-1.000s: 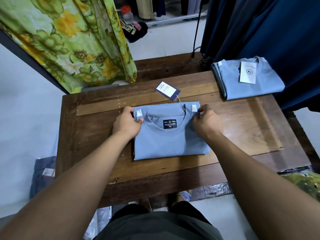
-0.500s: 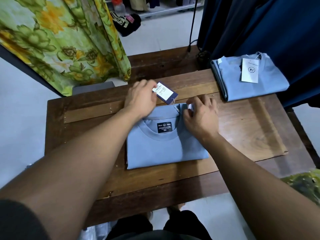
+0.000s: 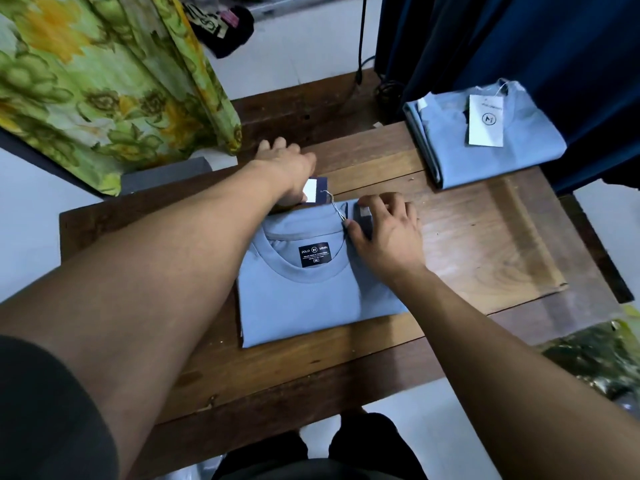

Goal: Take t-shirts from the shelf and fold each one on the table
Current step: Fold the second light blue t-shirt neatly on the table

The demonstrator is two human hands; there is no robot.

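A light-blue folded t-shirt (image 3: 311,299) lies collar-up in the middle of the wooden table (image 3: 485,251), its black neck label showing. A navy hang tag (image 3: 317,190) on a string sits just beyond the collar. My left hand (image 3: 287,168) reaches past the collar with fingers stretched forward, its palm lying over the tag. My right hand (image 3: 384,233) pinches the shirt's top right corner between thumb and forefinger.
A second folded light-blue t-shirt (image 3: 502,157) with a white tag lies at the table's back right corner. A green floral curtain (image 3: 104,81) hangs at the left and dark blue cloth (image 3: 519,39) at the back right. A black cable (image 3: 362,46) drops behind the table.
My left hand left the shirt's left shoulder and moved forward onto the hang tag, which has turned over. My right hand stayed at the right corner.
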